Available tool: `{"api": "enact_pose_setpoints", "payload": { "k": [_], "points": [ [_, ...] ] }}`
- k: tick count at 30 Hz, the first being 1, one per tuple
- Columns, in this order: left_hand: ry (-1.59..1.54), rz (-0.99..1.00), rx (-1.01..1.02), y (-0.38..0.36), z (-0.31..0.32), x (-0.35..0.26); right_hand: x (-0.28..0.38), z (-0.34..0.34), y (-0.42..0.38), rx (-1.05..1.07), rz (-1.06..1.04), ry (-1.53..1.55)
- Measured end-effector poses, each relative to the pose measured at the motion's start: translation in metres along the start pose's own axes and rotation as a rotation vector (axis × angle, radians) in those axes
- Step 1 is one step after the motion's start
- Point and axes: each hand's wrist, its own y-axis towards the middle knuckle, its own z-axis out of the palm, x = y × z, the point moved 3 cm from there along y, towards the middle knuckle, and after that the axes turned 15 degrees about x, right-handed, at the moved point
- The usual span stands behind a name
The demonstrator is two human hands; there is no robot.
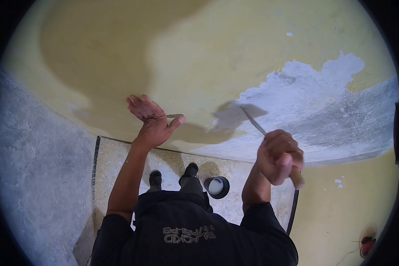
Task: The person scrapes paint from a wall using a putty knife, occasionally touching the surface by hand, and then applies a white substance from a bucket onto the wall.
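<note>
My right hand (279,157) is closed around the wooden handle of a putty knife (254,120). Its thin metal blade, seen nearly edge-on, points up and left towards a whitish patch (292,88) on the yellow wall (199,57). My left hand (148,115) is raised in front of the wall to the left, fingers stretched and thumb held out to the side. Between that thumb and the palm shows a thin, flat, blade-like piece (174,115); the rest of it is hidden behind the hand.
On the tiled floor (115,162) by my feet stands a dark bucket (225,188) with something white inside. A grey, rough wall (35,159) runs along the left. A red and black object (366,246) with a thin wire is at the lower right.
</note>
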Motion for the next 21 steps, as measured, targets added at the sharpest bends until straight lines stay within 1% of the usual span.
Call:
{"api": "enact_pose_setpoints", "payload": {
  "k": [2,4,5,6,8,9,13,16,17,18,20,21],
  "points": [
    [0.039,0.0,-0.002,0.002,0.001,0.002,-0.01,0.005,-0.003,-0.036,-0.008,0.035],
    [-0.005,-0.005,0.024,0.002,0.0,0.0,-0.027,0.03,-0.013,-0.063,0.017,0.059],
    [-0.01,-0.008,0.022,0.002,0.0,-0.001,-0.027,0.031,-0.01,0.055,-0.021,0.045],
    [-0.002,-0.012,0.033,0.002,0.0,0.0,-0.019,0.028,-0.004,0.058,-0.016,0.044],
    [0.007,-0.011,0.047,0.002,0.001,0.002,0.001,0.023,0.012,0.017,0.033,-0.095],
    [-0.002,0.014,0.038,0.002,0.002,0.003,-0.002,0.018,0.011,-0.036,-0.059,0.019],
    [0.008,0.044,0.013,0.0,-0.002,-0.001,-0.009,0.02,0.001,-0.019,-0.092,0.091],
    [-0.004,0.033,0.017,0.002,-0.001,0.0,-0.008,0.013,0.017,-0.043,-0.056,0.135],
    [-0.005,0.042,0.018,0.002,0.0,0.0,-0.003,0.009,0.023,-0.072,-0.073,0.139],
    [-0.026,0.041,0.016,0.003,0.0,0.0,-0.006,0.01,0.024,-0.072,-0.081,0.135],
    [-0.042,0.044,0.017,0.0,0.0,0.002,-0.014,0.018,0.019,-0.056,-0.073,0.224],
    [-0.032,0.049,0.012,0.001,0.0,0.003,-0.015,0.022,0.019,-0.037,-0.066,0.199]
  ]
}}
